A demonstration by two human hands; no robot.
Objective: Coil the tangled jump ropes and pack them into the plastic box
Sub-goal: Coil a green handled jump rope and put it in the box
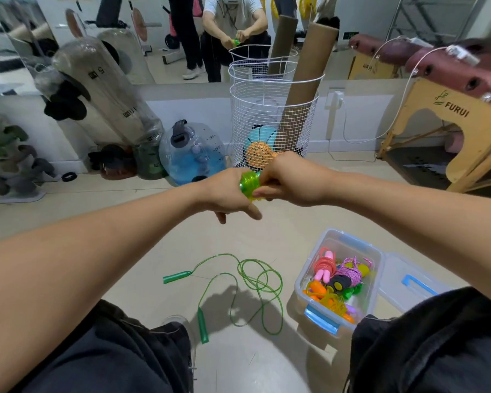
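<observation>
Head view: both arms reach forward and meet above the floor, where the two hands share a coiled green rope [250, 183]. The left hand [228, 191] has its fingers curled round the near end of the coil, thumb pointing down and to the right. The right hand [288, 181] grips the other end, fingers wrapped over the top of the bundle and thumb pressed along its lower edge. Only a short band of wound green cord shows between the two hands.

Below them, on the pale floor [153, 222], a second green jump rope [238, 287] lies loose in several overlapping loops, its two green handles lying towards the left and the near side. Just to its right stands the clear plastic box [301, 285] with blue clasps, lid [408, 279] folded open to the right. Inside it lie bundled ropes already packed: pink, purple, orange, black and yellow, and a bit of green.

Beyond the hands a white wire basket [270, 109] holds balls and two cardboard tubes, against a wall mirror. A blue water bag [193, 154] sits to its left.
</observation>
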